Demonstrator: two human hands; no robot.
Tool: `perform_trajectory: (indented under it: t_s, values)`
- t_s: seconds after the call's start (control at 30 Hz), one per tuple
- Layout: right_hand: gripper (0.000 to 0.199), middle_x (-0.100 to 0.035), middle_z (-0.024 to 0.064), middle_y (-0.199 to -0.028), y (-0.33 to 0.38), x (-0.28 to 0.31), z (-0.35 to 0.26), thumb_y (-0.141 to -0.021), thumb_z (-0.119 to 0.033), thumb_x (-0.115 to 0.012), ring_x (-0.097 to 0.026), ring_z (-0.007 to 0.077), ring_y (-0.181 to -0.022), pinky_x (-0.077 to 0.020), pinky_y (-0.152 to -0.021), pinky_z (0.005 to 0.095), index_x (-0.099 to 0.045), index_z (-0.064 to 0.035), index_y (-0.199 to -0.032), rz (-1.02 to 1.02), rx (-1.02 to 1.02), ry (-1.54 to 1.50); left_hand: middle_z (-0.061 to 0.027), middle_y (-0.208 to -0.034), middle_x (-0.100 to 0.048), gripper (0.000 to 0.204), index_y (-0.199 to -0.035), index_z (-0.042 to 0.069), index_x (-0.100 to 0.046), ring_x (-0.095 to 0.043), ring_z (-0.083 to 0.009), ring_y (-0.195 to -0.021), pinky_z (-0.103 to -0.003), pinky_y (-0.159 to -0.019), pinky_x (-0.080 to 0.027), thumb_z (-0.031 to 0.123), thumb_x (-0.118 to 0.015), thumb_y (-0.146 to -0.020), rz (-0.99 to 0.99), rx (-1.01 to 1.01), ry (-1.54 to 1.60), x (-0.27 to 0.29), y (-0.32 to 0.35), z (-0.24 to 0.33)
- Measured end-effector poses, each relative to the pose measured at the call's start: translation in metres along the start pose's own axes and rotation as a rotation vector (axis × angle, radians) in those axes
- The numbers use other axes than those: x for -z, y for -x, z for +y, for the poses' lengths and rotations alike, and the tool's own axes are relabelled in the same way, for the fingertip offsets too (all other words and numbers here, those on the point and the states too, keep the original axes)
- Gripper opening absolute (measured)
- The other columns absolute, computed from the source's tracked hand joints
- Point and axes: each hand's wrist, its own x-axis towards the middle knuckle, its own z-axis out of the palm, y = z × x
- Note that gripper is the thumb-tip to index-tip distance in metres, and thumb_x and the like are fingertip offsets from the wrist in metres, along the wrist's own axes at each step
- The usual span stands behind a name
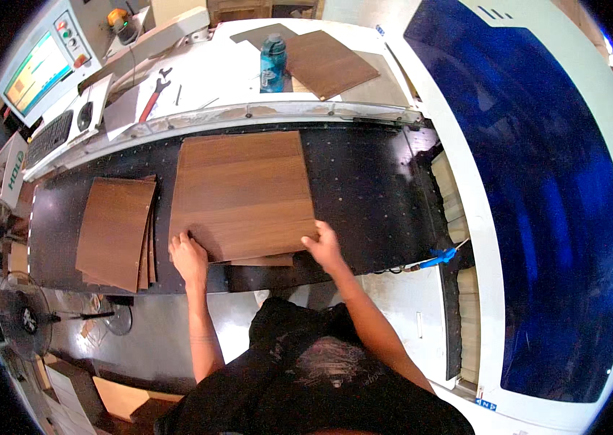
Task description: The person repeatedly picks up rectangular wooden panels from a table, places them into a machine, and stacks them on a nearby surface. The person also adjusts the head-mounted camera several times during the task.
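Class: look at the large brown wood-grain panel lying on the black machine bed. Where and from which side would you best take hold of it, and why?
Probably by its near edge, from the person's side. The large wood-grain panel lies flat on the black bed, so only its thin edges offer a grip. The left hand and right hand already rest at its two near corners, spread wide to keep the broad sheet level.

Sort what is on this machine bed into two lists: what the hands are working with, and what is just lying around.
In hand:
left hand
right hand
large wood-grain panel
panel underneath
black machine bed

Lying about:
stack of smaller panels
teal water bottle
red-handled wrench
spare panel
keyboard
fan
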Motion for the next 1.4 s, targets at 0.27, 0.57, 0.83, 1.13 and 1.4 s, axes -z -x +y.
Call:
perform_trajectory:
  t_s: [0.27, 0.57, 0.83, 1.13, 1.4]
  values:
    - [0.04, -0.073, 0.005, -0.101, 0.057, 0.145, -0.055, -0.095, -0.03, -0.076, -0.07, 0.0125, -0.085, -0.0555, -0.053, 0.0292, -0.068, -0.0017, -0.122, -0.028, -0.312, -0.134, -0.0022, -0.119, -0.071, 0.032, -0.135, -0.001, -0.064, -0.062, -0.0089, -0.101, -0.026, -0.086, -0.051, 0.002, -0.053, -0.105, -0.414, 0.403, 1.259, 0.033, 0.1, 0.047]
    - [0.026, -0.07, 0.0039, -0.077, 0.102, 0.299, -0.237, -0.1, -0.024, -0.071, -0.059, 0.0087, -0.05, -0.0443, -0.041, 0.0217, -0.067, -0.0002, -0.11, 0.253, -0.202, 0.281, -0.0077, -0.138, -0.064, 0.041, -0.141, 0.001, -0.06, -0.059, -0.0175, -0.126, -0.032, -0.108, -0.044, 0.007, -0.062, -0.101, -0.978, 0.41, 1.7, 0.009, 0.126, 0.208]
    - [0.031, -0.072, 0.028, -0.092, 0.074, 0.247, -0.254, -0.094, -0.029, -0.071, -0.071, 0.0453, -0.092, -0.0548, -0.079, 0.0564, -0.064, 0.0, -0.105, 0.434, -0.189, 1.225, -0.0104, -0.147, -0.059, 0.043, -0.148, 0.0, -0.052, -0.052, -0.0202, -0.138, -0.034, -0.114, -0.04, 0.017, -0.057, -0.108, -1.166, -0.278, 1.581, -0.008, 0.108, 0.314]
    - [0.032, -0.074, 0.0262, -0.092, 0.065, 0.185, -0.255, -0.093, -0.031, -0.063, -0.072, 0.0464, -0.09, -0.0569, -0.082, 0.0577, -0.064, -0.003, -0.108, 0.333, -0.175, 1.121, -0.0124, -0.148, -0.057, 0.053, -0.151, -0.002, -0.047, -0.053, -0.0215, -0.135, -0.035, -0.112, -0.042, 0.033, -0.051, -0.112, -1.172, -0.287, 1.677, 0.044, 0.042, 0.358]
    - [0.044, -0.074, 0.0206, -0.08, 0.03, 0.124, -0.211, -0.095, -0.039, -0.065, -0.073, 0.0436, -0.075, -0.0579, -0.069, 0.0537, -0.065, -0.0055, -0.125, 0.411, -0.136, 1.24, -0.023, -0.147, -0.056, 0.04, -0.135, -0.004, -0.06, -0.052, -0.0377, -0.137, -0.043, -0.117, -0.037, 0.023, -0.058, -0.106, -0.504, -0.445, 1.39, 0.023, 0.022, 0.35]
